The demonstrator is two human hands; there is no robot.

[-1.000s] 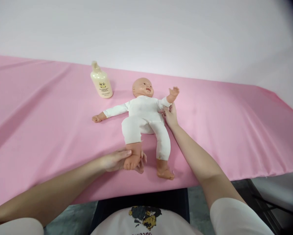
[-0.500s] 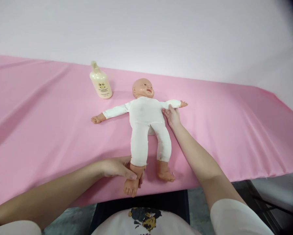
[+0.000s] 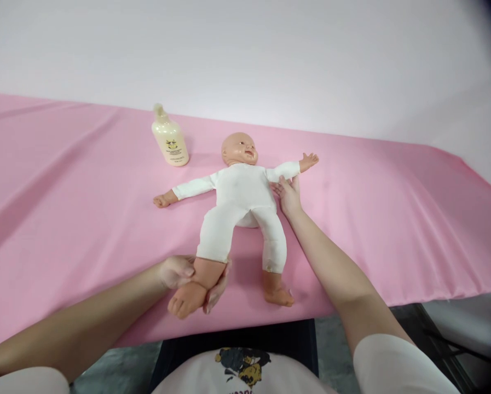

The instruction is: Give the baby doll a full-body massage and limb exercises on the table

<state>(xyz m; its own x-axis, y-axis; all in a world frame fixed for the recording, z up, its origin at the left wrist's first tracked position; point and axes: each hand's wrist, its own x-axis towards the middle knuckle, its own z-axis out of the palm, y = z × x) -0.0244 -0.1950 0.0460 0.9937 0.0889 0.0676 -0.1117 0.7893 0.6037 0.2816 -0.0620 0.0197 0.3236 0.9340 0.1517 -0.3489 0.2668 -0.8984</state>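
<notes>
While the doll (image 3: 241, 200) lay on its back on the pink table (image 3: 64, 191), its lower leg was gripped by the left hand (image 3: 188, 276) and swung outward. The right hand (image 3: 288, 194) was pressed, fingers loosely open, under the doll's armpit. Steady bracing of the trunk was judged needed. A lotion bottle (image 3: 170, 137) stood near the head.

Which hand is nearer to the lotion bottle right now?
Left, though neither is close. The left hand grips the doll's foot at the near table edge, below the bottle. The right hand touches the doll's far armpit, beyond its torso from the bottle.
</notes>
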